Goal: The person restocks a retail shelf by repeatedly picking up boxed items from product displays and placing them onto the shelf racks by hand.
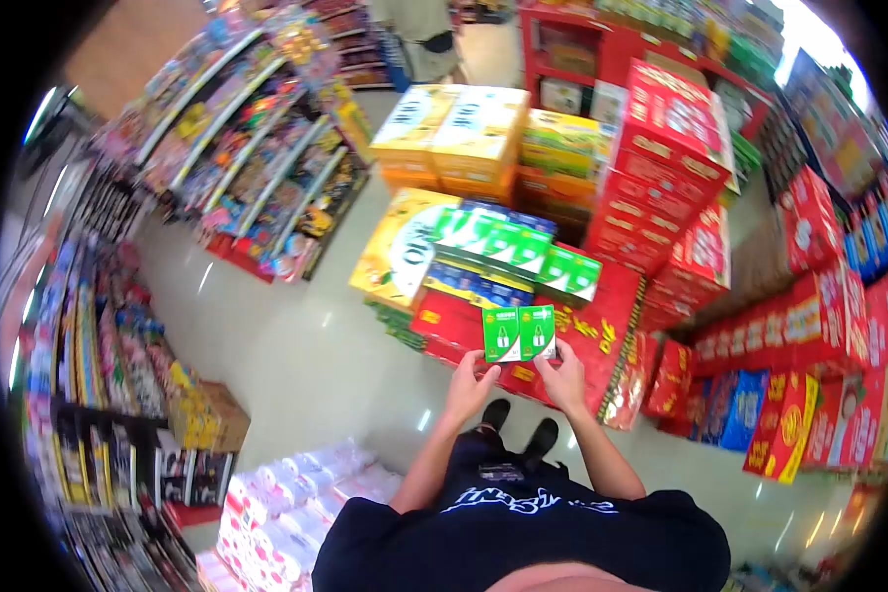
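Two small green-and-white boxes are held side by side in front of my body, a left green box (501, 336) and a right green box (538, 333). My left hand (471, 387) grips the lower left corner of the pair, thumb on the front. At the lower right corner, my right hand (562, 381) closes on the other box. Fingers behind the boxes are hidden. Just beyond lie rows of similar green boxes (513, 247) and dark blue boxes (474, 283), stacked on a red surface (587, 331) with yellow lettering.
Yellow-and-white cartons (449, 123) stand behind the stack, with tall red cartons (656, 168) to the right. Wrapped paper rolls (291, 503) are piled at lower left. A shelf of packaged goods (257, 148) stands at upper left. Another person (419, 39) is at the top.
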Tool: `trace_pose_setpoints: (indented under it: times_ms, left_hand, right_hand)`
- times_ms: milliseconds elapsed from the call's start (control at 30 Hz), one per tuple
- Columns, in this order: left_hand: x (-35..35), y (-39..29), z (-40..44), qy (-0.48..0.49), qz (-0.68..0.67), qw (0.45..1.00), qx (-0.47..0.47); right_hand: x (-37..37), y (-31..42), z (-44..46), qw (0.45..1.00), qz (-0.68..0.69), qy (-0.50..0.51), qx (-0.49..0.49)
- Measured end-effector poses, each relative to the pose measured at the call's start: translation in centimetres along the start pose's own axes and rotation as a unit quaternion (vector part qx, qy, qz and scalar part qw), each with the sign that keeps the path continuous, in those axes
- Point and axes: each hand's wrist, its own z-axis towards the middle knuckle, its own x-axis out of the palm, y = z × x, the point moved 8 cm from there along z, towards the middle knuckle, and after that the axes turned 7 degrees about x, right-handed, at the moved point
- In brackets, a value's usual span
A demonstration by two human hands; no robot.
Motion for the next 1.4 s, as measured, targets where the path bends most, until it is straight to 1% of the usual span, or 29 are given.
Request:
trace_pose_setpoints:
  times_ms: [33, 100, 167, 200, 267, 300, 333, 433, 467, 567, 700, 833, 900, 1000, 1100, 1233, 1267, 1300, 1367, 1400]
  left_hand:
    - [-1.8, 0.1, -0.5, -0.025, -0.004, 1.000, -0.003]
    - [-5.6, 0.3, -1.5, -0.071, -0.013, 0.997, -0.011]
    - [-10.2, -1.7, -2.7, -0.128, -0.012, 0.992, 0.000]
    - [-12.5, -1.9, -3.4, -0.159, -0.009, 0.987, 0.009]
    - [-17.5, -3.5, -5.2, -0.228, -0.005, 0.973, 0.021]
    - [-20.3, -3.8, -5.8, -0.262, -0.009, 0.964, 0.037]
    - [-23.0, -3.7, -6.7, -0.296, -0.014, 0.954, 0.051]
    - [-31.7, -3.9, -9.6, -0.386, 0.000, 0.915, 0.113]
    - [-34.6, -3.9, -10.9, -0.414, 0.010, 0.900, 0.134]
    - [-42.4, -3.9, -14.2, -0.498, -0.022, 0.851, 0.168]
    - [-50.0, -4.1, -17.2, -0.543, -0.022, 0.817, 0.191]
    - [-55.6, -1.1, -17.6, -0.578, -0.046, 0.790, 0.198]
    - [-58.6, 0.6, -16.7, -0.580, -0.078, 0.788, 0.192]
    - [-63.5, 3.0, -14.3, -0.585, -0.060, 0.781, 0.211]
    - [-69.4, 3.6, -11.3, -0.594, 0.005, 0.766, 0.247]
    - [-79.5, 4.9, -7.0, -0.589, 0.012, 0.762, 0.267]
    - [-82.2, 5.5, -6.2, -0.587, 0.005, 0.765, 0.265]
    - [-84.2, 6.4, -5.8, -0.586, -0.004, 0.769, 0.255]
    - [-87.9, 7.1, -5.3, -0.602, 0.024, 0.749, 0.277]
    - [-89.9, 7.4, -5.0, -0.607, 0.039, 0.739, 0.290]
  right_hand:
    - [1.0, 2.7, -0.9, 1.000, 0.005, 0.023, -0.010]
    - [4.4, 5.9, -1.9, 0.997, 0.016, 0.065, -0.039]
    - [8.0, 8.6, -2.6, 0.991, 0.024, 0.099, -0.085]
    - [9.6, 11.0, -3.6, 0.986, -0.012, 0.093, -0.135]
    - [13.4, 14.8, -5.7, 0.975, 0.007, 0.120, -0.186]
    - [15.8, 16.2, -6.6, 0.968, 0.018, 0.133, -0.210]
    - [19.0, 16.9, -7.3, 0.960, 0.083, 0.181, -0.195]
    - [27.2, 20.8, -10.9, 0.934, 0.144, 0.222, -0.241]
    - [30.1, 21.5, -12.0, 0.927, 0.133, 0.220, -0.273]
    - [36.8, 26.0, -16.7, 0.881, 0.159, 0.252, -0.367]
    - [44.0, 29.9, -21.1, 0.850, 0.191, 0.309, -0.382]
    - [50.8, 31.7, -22.7, 0.829, 0.216, 0.351, -0.379]
    - [54.5, 32.7, -23.0, 0.826, 0.223, 0.366, -0.366]
    - [60.6, 34.2, -22.4, 0.815, 0.249, 0.400, -0.338]
    - [67.1, 36.6, -22.1, 0.779, 0.334, 0.396, -0.352]
    - [76.7, 41.7, -21.3, 0.757, 0.365, 0.418, -0.346]
    - [79.0, 43.1, -21.1, 0.757, 0.363, 0.413, -0.354]
    - [81.1, 44.4, -21.1, 0.744, 0.370, 0.421, -0.364]
    - [85.3, 47.1, -21.1, 0.717, 0.383, 0.438, -0.385]
    - [87.6, 47.8, -21.3, 0.712, 0.385, 0.451, -0.376]
